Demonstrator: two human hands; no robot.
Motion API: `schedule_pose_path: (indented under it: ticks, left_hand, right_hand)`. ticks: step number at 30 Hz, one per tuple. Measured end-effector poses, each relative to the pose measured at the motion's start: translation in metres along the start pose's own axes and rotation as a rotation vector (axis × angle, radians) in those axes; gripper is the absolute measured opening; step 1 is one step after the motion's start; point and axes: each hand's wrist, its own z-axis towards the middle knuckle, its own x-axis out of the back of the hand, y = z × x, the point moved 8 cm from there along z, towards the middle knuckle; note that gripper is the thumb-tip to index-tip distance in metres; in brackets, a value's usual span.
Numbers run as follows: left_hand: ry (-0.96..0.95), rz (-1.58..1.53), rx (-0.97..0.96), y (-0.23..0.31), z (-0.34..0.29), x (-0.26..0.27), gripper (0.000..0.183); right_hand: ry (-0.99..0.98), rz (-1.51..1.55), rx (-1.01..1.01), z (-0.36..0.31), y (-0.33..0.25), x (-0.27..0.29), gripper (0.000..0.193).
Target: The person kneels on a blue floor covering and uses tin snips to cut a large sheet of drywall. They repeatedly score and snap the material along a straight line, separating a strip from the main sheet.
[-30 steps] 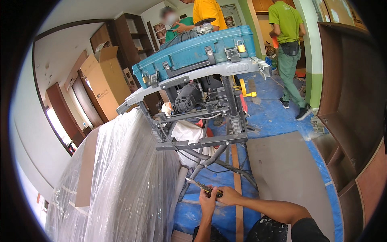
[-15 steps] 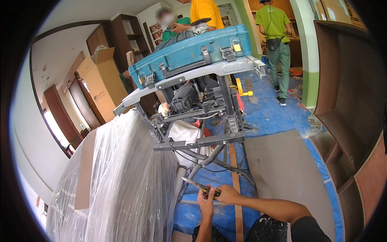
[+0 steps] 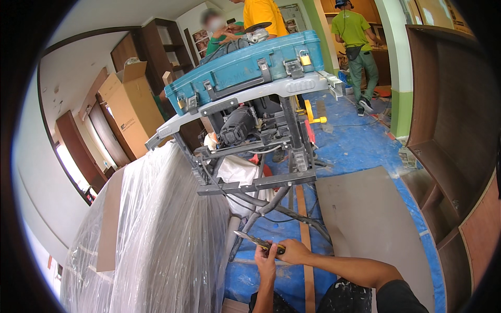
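A utility knife (image 3: 252,239) with a black and yellow handle is held between my two hands, its long pale blade pointing up to the left. My right hand (image 3: 295,252) is wrapped round the rear of the handle. My left hand (image 3: 265,262) pinches the handle nearer the blade, thumb and fingers closed on it. Beyond the blade stand the crossed dark legs of a saw table (image 3: 245,187), and blue sheeting (image 3: 250,276) covers the floor below my hands.
Plastic-wrapped goods (image 3: 162,229) stand at left. A teal tool case (image 3: 240,65) rests on the saw table. A grey-brown board (image 3: 373,224) lies at right beside a dark wooden cabinet (image 3: 443,88). Behind are a cardboard box (image 3: 133,112), a person in green (image 3: 357,49) and two others.
My hands and the knife stay almost still. The person in green at the back right has shifted their legs and arm; the masked person at the back has raised their hands.
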Motion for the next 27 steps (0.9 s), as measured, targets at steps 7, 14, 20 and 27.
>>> schedule_pose_path:
  ticks: [7, 14, 20, 27]
  left_hand:
    - [0.006, 0.027, 0.024, -0.006, 0.000, 0.001, 0.025]
    - [-0.007, 0.015, 0.019, -0.011, 0.000, 0.002, 0.025]
    - [-0.007, 0.013, 0.014, -0.013, 0.000, 0.003, 0.025]
    - [0.004, 0.058, 0.001, -0.010, -0.003, 0.004, 0.029]
  right_hand:
    - [-0.025, -0.006, -0.019, 0.000, 0.002, 0.000, 0.040]
    - [-0.038, -0.003, -0.033, 0.001, 0.007, -0.003, 0.040]
    - [-0.046, -0.018, -0.039, 0.001, 0.008, -0.003, 0.041]
    - [-0.070, -0.025, -0.032, 0.002, 0.010, -0.006, 0.044]
